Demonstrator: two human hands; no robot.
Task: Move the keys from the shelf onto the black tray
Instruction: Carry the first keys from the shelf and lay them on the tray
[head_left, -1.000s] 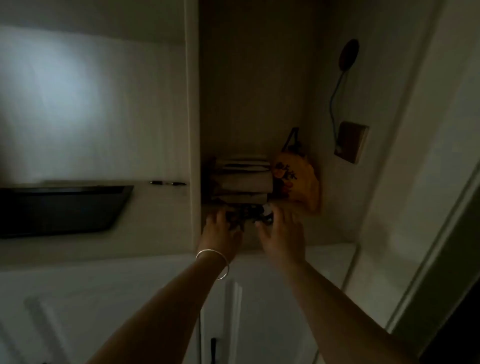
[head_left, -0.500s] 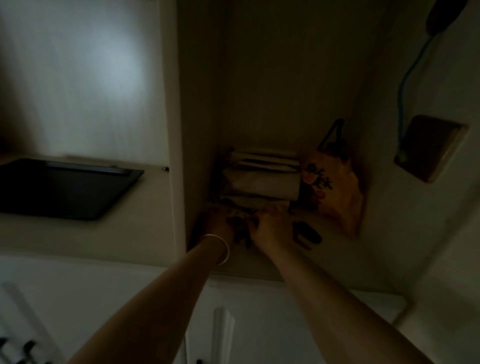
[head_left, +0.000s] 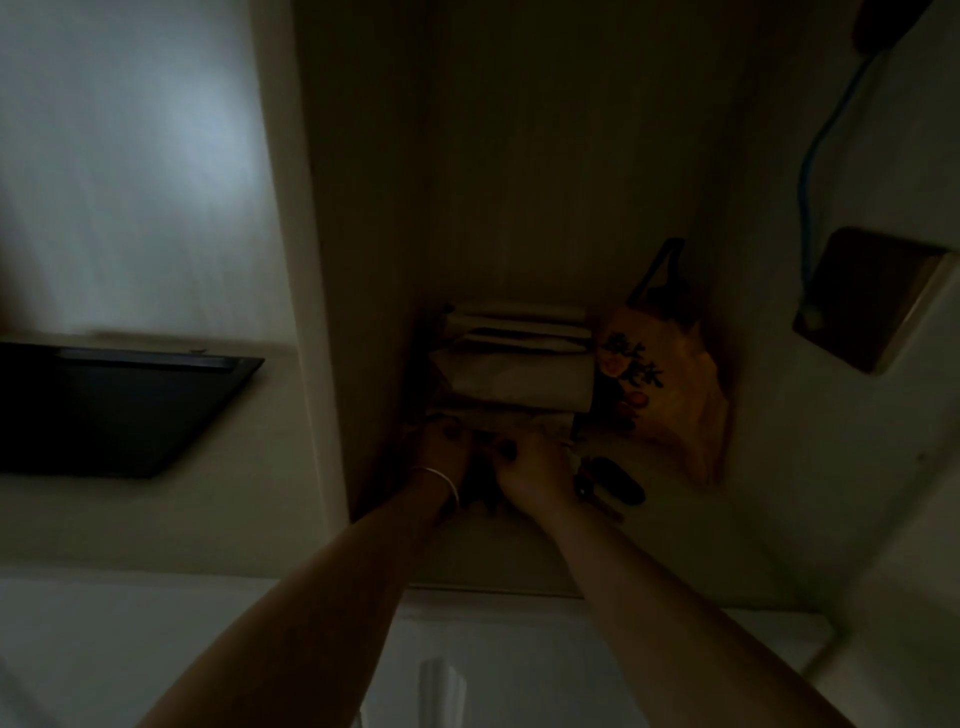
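Observation:
The scene is very dim. Both my hands reach into the shelf niche (head_left: 467, 551). My left hand (head_left: 441, 449), with a thin bangle on its wrist, and my right hand (head_left: 535, 467) curl their fingers around a dark bunch of keys (head_left: 483, 491) lying between them on the shelf floor. A dark key fob (head_left: 618, 486) lies just right of my right hand; whether it is joined to the bunch is hidden. The black tray (head_left: 130, 410) sits on the counter to the left, beyond the niche's side panel.
Folded pale cloths (head_left: 514, 364) are stacked right behind my hands. A yellow printed bag (head_left: 670, 395) leans at the back right. The niche's side panel (head_left: 311, 312) stands between shelf and tray. A brown wall box (head_left: 872, 301) with a blue cable hangs at right.
The view has dropped and moved closer to the shelf. Both hands have closed in tighter over the keys. The key fob now shows to the right of my right hand.

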